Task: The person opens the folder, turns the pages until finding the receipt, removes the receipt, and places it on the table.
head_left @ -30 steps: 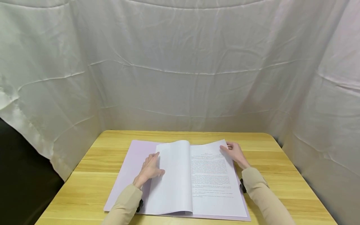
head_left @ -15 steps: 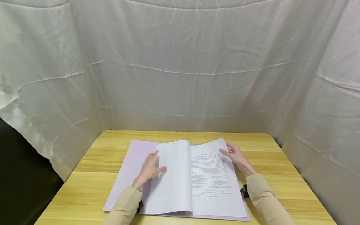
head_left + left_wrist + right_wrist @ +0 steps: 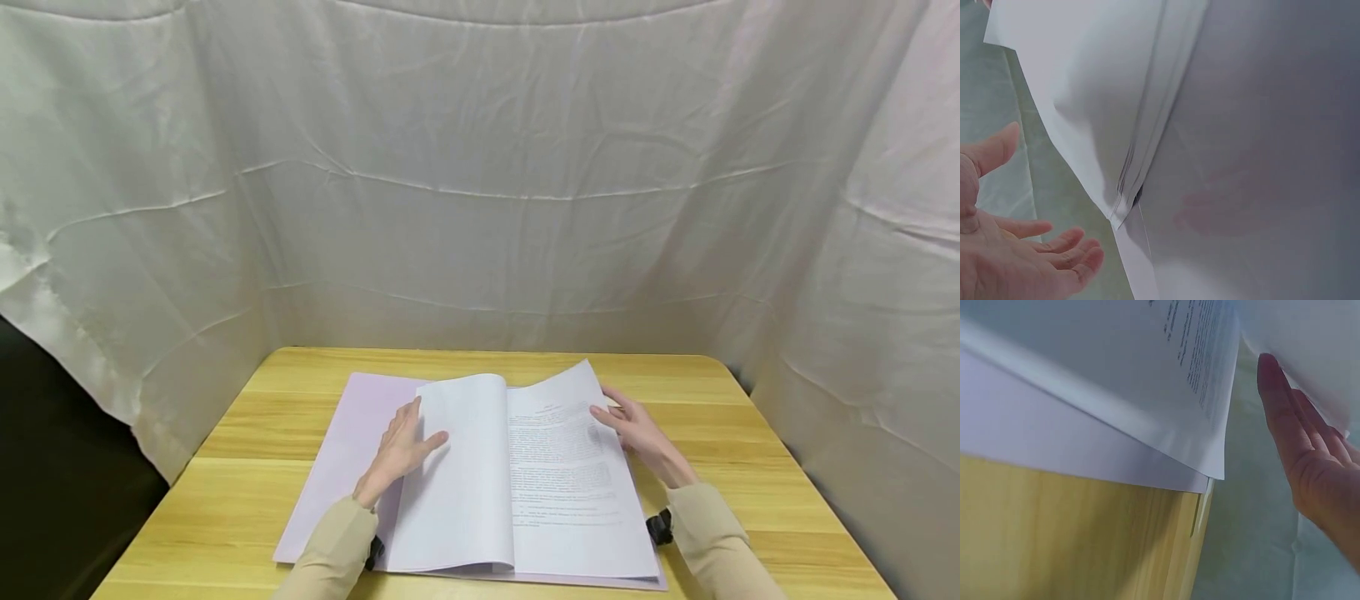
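An open document of white sheets (image 3: 457,475) lies over a lavender folder (image 3: 352,450). Turned sheets curl over to the left at the middle; the right-hand page (image 3: 562,500) shows printed text. My left hand (image 3: 397,454) is spread over the left edge of the turned sheets, thumb raised toward the middle. In the left wrist view its fingers are straight and hold nothing. At the upper right edge of the printed page, my right hand (image 3: 637,429) pinches the page, thumb in front and fingers partly hidden behind. That corner bends up, and lower sheets show beneath in the right wrist view.
Everything lies on a wooden table (image 3: 750,467) with rounded far corners. Light grey curtains (image 3: 480,208) hang behind and at both sides. A dark area (image 3: 60,467) shows beyond the curtain at the left.
My right hand has moved slightly toward me, and the printed page's upper right corner has risen and bent further inward. My left thumb has lifted away from the fingers; that hand otherwise stays.
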Motion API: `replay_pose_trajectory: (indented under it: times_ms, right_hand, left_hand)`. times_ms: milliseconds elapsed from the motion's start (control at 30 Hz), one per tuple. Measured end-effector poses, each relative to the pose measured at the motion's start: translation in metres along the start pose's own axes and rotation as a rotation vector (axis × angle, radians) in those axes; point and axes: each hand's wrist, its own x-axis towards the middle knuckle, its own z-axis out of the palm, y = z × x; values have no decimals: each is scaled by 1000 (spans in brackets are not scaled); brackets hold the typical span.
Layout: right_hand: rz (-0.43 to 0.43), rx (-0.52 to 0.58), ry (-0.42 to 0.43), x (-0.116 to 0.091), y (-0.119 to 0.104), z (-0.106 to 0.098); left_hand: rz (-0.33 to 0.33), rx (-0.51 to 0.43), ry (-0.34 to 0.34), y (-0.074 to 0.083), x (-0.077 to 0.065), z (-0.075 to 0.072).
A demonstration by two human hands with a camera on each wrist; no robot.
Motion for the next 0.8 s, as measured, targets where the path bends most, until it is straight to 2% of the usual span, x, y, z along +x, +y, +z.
replay_pose_trajectory:
  times_ms: [367,633,800]
  right_hand:
    - [-86,18,-147,-11,-5,0]
    - [-116,159,-222,-17,-9,6]
    - [-139,166,-280,-19,-12,15]
  left_hand:
    - [18,-60,-21,3,0,0]
    - [33,-146,-37,7,0,2]
    - [56,-192,-52,11,-2,5]
